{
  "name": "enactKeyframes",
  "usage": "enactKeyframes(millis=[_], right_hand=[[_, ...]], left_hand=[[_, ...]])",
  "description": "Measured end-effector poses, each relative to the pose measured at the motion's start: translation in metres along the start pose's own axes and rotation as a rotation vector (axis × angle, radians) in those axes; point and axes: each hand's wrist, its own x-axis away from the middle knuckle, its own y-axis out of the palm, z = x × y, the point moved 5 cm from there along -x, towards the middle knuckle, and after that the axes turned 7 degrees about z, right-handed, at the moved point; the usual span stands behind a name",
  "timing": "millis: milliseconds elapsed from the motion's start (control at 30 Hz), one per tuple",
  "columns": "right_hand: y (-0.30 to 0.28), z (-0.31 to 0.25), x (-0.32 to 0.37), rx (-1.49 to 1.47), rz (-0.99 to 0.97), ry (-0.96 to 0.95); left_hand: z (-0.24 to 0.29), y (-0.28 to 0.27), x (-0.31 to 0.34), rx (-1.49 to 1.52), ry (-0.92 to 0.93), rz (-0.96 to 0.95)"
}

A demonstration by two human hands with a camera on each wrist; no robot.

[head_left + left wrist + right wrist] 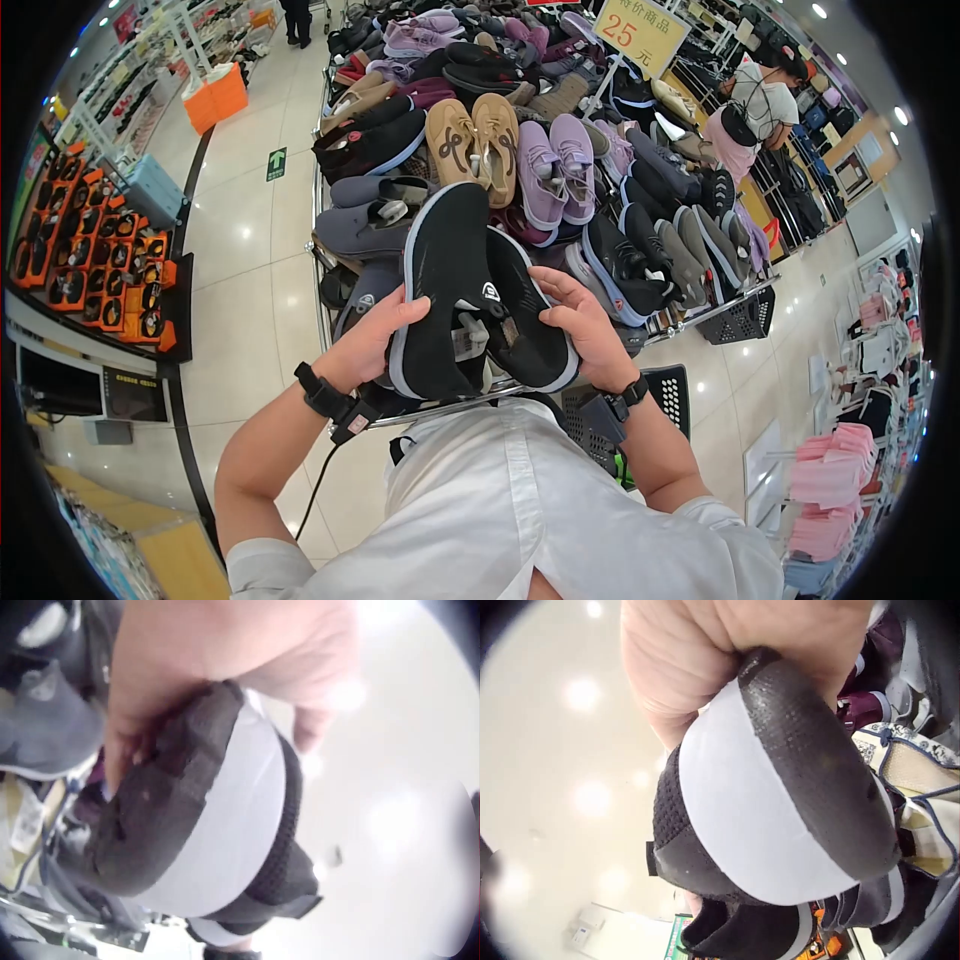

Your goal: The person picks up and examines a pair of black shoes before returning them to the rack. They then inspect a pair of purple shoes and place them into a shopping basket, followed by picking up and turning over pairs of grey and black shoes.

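Two black slip-on shoes with pale soles are held up side by side over the near edge of the shoe pile. My left hand (pixel 375 335) grips the left shoe (pixel 445 255), thumb on its upper and fingers around the sole side. The right shoe (pixel 535 345) is in my right hand (pixel 583 325), its thumb on the upper near the opening. Stuffing shows inside the left shoe's opening. In the left wrist view the dark outsole and white sidewall (pixel 232 817) fill the middle. The right wrist view shows the other shoe's white sidewall (pixel 742 795) and dark outsole.
A rack heaped with shoes spreads ahead, including tan shoes (pixel 473 150) and lilac sneakers (pixel 557 170). A yellow price sign (pixel 642 35) stands over it. Black baskets (pixel 665 400) sit below its near edge. At the right back is another person (pixel 755 105).
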Motion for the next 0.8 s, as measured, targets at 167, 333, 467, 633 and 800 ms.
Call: enactKeyframes(millis=[167, 333, 467, 633, 800], right_hand=[[-0.01, 0.019, -0.005, 0.055, 0.061, 0.012], [-0.032, 0.044, -0.032, 0.144, 0.194, -0.101], [-0.051, 0.057, -0.056, 0.094, 0.24, -0.091], [-0.068, 0.053, -0.064, -0.009, 0.236, -0.095], [-0.103, 0.073, -0.073, 0.099, 0.313, -0.17]], left_hand=[[-0.011, -0.029, -0.024, -0.021, -0.128, -0.039], [-0.031, -0.068, -0.072, -0.036, -0.121, -0.009], [-0.048, -0.078, -0.105, 0.072, -0.146, 0.061], [-0.051, -0.086, -0.119, 0.131, -0.09, 0.176], [-0.075, -0.096, -0.138, 0.06, -0.044, 0.205]])
